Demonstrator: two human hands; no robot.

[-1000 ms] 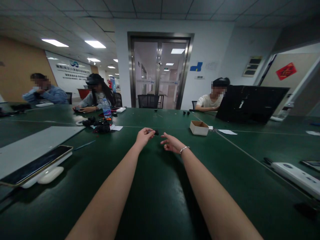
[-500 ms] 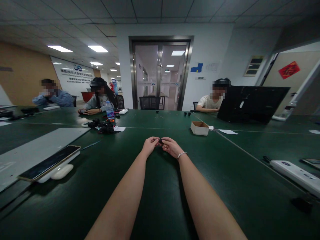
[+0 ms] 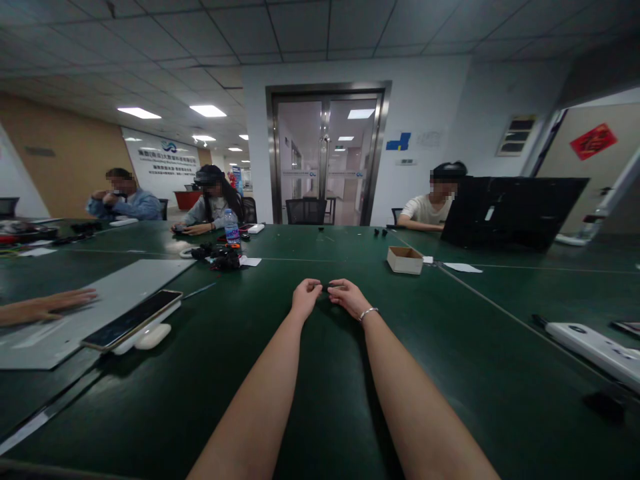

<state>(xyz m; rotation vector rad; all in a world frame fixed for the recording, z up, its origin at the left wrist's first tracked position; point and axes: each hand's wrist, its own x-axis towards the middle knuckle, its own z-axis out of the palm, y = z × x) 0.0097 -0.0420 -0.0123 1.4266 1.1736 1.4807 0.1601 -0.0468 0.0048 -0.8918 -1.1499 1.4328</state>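
Note:
Both my arms reach forward over a dark green table (image 3: 320, 400). My left hand (image 3: 306, 297) and my right hand (image 3: 349, 298) meet at the table's middle, fingers curled and pinched together around a small black object (image 3: 326, 287) held between them. Most of that object is hidden by my fingers. A thin bracelet (image 3: 369, 312) circles my right wrist.
A small cardboard box (image 3: 405, 259) sits beyond my right hand. A phone (image 3: 133, 319) lies on a white case at left, beside a grey mat (image 3: 100, 300) with another person's hand (image 3: 47, 307) on it. A water bottle (image 3: 231, 229), black parts, an open laptop (image 3: 510, 212) and three seated people are farther off.
My hands came together on the small black object, which only the left held before. Another person's hand has appeared on the grey mat at left. The view has shifted.

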